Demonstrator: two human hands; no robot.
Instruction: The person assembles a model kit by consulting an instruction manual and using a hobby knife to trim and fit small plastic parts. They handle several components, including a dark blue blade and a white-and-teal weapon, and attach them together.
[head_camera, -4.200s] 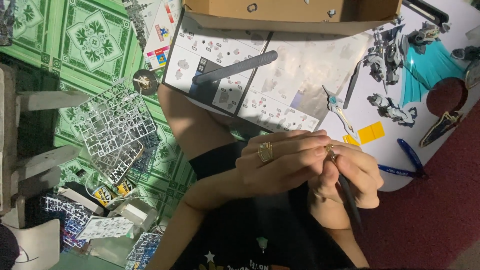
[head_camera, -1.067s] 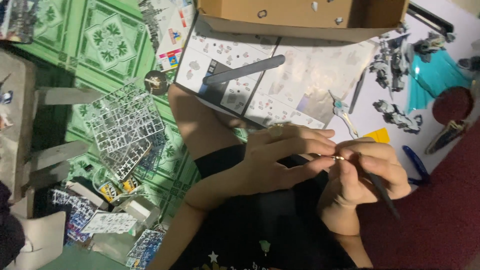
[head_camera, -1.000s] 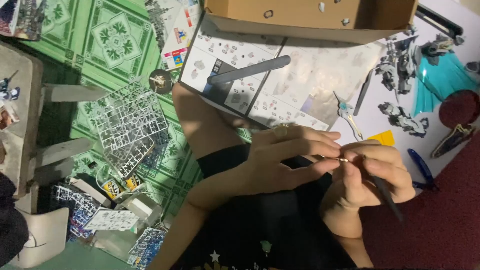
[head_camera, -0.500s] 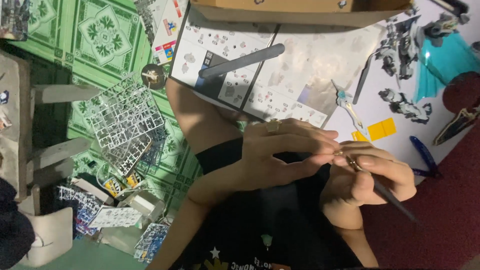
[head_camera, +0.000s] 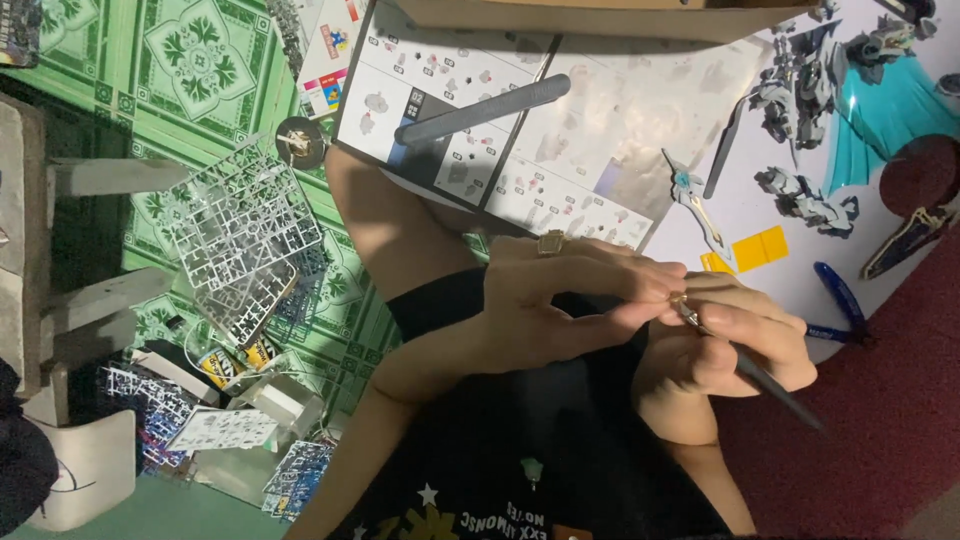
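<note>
My left hand (head_camera: 560, 300), with a gold ring on one finger, pinches a tiny gold-coloured model part (head_camera: 678, 298) at its fingertips. My right hand (head_camera: 735, 345) is closed on a thin dark hobby knife (head_camera: 775, 390). The knife's tip touches the small part, and its handle points down to the right. Both hands meet above my lap, over my black shirt (head_camera: 540, 450), close to the edge of the white table (head_camera: 740, 290).
An open instruction booklet (head_camera: 520, 140) with a grey sanding stick (head_camera: 480, 108) on it lies ahead, below a cardboard box (head_camera: 600, 12). Grey model figure parts (head_camera: 800, 195), a yellow piece (head_camera: 760, 248), a teal sheet (head_camera: 885, 110) and blue-handled tools (head_camera: 838, 295) sit at the right. Plastic part frames (head_camera: 245, 235) lie on the green patterned floor at the left.
Both hands keep their grip on the part and the knife, and have drifted slightly right and down in view as the camera shifted. The knife tip stays on the part.
</note>
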